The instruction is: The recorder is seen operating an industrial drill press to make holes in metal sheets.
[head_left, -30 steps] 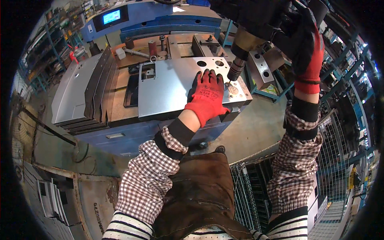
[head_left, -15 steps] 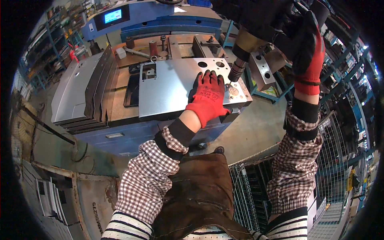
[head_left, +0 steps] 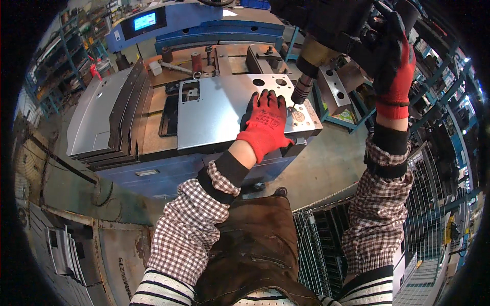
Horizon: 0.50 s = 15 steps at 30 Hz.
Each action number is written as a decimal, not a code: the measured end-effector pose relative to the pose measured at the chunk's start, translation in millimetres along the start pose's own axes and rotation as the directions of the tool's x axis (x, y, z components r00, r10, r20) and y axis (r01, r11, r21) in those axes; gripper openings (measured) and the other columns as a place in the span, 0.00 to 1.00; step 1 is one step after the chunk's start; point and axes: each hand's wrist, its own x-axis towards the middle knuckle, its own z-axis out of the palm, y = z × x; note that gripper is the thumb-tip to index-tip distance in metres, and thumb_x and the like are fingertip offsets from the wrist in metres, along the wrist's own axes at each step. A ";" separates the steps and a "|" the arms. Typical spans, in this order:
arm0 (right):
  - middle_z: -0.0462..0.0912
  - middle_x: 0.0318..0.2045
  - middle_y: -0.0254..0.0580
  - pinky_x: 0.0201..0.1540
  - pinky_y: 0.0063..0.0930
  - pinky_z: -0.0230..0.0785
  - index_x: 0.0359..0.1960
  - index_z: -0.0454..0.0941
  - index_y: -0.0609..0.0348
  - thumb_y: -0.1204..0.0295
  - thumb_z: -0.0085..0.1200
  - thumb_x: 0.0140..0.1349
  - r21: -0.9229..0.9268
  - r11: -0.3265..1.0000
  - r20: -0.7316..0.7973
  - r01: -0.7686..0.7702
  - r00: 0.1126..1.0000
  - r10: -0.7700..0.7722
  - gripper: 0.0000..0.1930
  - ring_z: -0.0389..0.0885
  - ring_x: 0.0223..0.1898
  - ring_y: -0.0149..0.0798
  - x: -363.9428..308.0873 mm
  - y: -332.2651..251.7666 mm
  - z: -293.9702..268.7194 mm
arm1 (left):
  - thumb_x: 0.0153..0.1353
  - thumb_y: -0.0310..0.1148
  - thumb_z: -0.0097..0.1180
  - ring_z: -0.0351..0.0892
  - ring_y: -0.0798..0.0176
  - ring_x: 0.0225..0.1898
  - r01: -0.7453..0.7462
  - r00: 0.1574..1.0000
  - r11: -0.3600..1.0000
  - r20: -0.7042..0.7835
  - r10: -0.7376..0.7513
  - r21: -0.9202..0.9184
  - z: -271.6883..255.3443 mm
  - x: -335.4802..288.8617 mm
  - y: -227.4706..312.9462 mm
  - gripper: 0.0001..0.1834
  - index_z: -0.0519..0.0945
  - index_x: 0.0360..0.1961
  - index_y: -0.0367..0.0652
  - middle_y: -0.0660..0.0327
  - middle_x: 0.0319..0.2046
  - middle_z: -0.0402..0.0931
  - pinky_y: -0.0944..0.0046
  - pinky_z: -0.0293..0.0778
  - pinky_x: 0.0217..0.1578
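A flat silver sheet-metal panel [head_left: 209, 115] with round holes and a square cutout lies on the worktable. My left hand [head_left: 266, 118], in a red and black glove, rests flat on its right part, fingers spread. Just right of those fingers, the drill press chuck [head_left: 302, 91] points down, its thin bit at the panel's holed right end. My right hand [head_left: 395, 69], gloved alike, is raised at the dark drill press head [head_left: 326, 23]. Its fingers bend round a black handle there; dark glove and dark machine blend, so part of the grip is hidden.
Bent sheet-metal parts [head_left: 102, 115] stand stacked at the table's left. Behind the panel are a hammer [head_left: 176, 67], a red cylinder [head_left: 196, 62] and a steel block [head_left: 155, 68]. A blue machine with a lit screen [head_left: 145, 21] stands behind. A wire cage [head_left: 423, 204] is at the right.
My right hand has turned slightly at the drill press handle. The left hand, the panel and the chuck look the same.
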 end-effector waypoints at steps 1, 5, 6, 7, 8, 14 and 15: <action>0.75 0.41 0.48 0.45 0.36 0.68 0.57 0.67 0.65 0.74 0.60 0.50 0.017 1.000 -0.004 0.004 1.000 -0.004 0.30 0.74 0.42 0.48 1.9 -4.4 0.3 | 0.36 0.62 0.65 0.53 0.42 0.64 0.000 1.000 1.000 0.000 0.000 0.002 0.3 -0.3 -0.3 0.58 0.58 0.61 0.31 0.40 0.59 0.58 0.44 0.46 0.64; 0.75 0.40 0.47 0.45 0.37 0.68 0.57 0.67 0.65 0.75 0.60 0.50 -0.177 0.977 -0.059 0.118 0.990 -0.130 0.30 0.74 0.41 0.48 8.1 -4.3 2.3 | 0.37 0.63 0.64 0.53 0.42 0.64 -0.013 1.000 1.000 -0.012 0.013 0.008 1.6 -1.9 -1.1 0.58 0.58 0.62 0.32 0.40 0.60 0.58 0.44 0.46 0.64; 0.75 0.40 0.46 0.44 0.36 0.68 0.57 0.67 0.65 0.75 0.60 0.50 -0.146 0.983 -0.053 0.112 0.991 -0.121 0.30 0.74 0.41 0.47 11.6 -6.5 0.2 | 0.37 0.63 0.64 0.52 0.42 0.64 -0.017 1.000 1.000 -0.016 0.017 0.008 2.1 -2.3 -1.3 0.58 0.57 0.62 0.32 0.40 0.60 0.57 0.44 0.45 0.64; 0.75 0.40 0.46 0.44 0.35 0.68 0.57 0.67 0.65 0.75 0.60 0.50 -0.116 0.988 -0.046 0.106 0.993 -0.112 0.30 0.74 0.42 0.46 16.6 -9.8 -2.4 | 0.37 0.63 0.63 0.52 0.42 0.64 -0.020 1.000 1.000 -0.020 0.020 0.008 2.1 -2.9 -1.5 0.58 0.57 0.62 0.32 0.40 0.60 0.57 0.44 0.45 0.64; 0.75 0.40 0.46 0.43 0.34 0.69 0.57 0.67 0.65 0.76 0.60 0.50 -0.086 0.991 -0.039 0.098 0.994 -0.102 0.30 0.75 0.42 0.45 18.3 -11.8 -4.5 | 0.37 0.63 0.63 0.52 0.42 0.64 -0.018 1.000 1.000 -0.011 0.018 0.011 2.0 -2.7 -1.1 0.58 0.57 0.62 0.32 0.40 0.60 0.57 0.44 0.45 0.64; 0.75 0.45 0.38 0.46 0.28 0.69 0.60 0.63 0.61 0.67 0.46 0.66 0.889 0.229 0.201 -0.398 0.786 0.584 0.22 0.74 0.44 0.33 3.8 -15.6 2.0 | 0.38 0.63 0.63 0.51 0.42 0.65 -0.009 1.000 1.000 0.003 0.009 0.010 3.2 -3.4 -2.3 0.58 0.58 0.62 0.32 0.40 0.61 0.56 0.44 0.44 0.64; 0.75 0.47 0.38 0.48 0.27 0.67 0.60 0.64 0.60 0.65 0.43 0.68 0.931 0.005 0.275 -0.366 0.708 0.651 0.21 0.74 0.45 0.33 1.8 -16.4 2.4 | 0.38 0.63 0.63 0.51 0.42 0.65 -0.004 1.000 1.000 0.008 0.004 0.006 1.9 -3.1 -2.2 0.58 0.58 0.62 0.32 0.40 0.61 0.56 0.44 0.44 0.65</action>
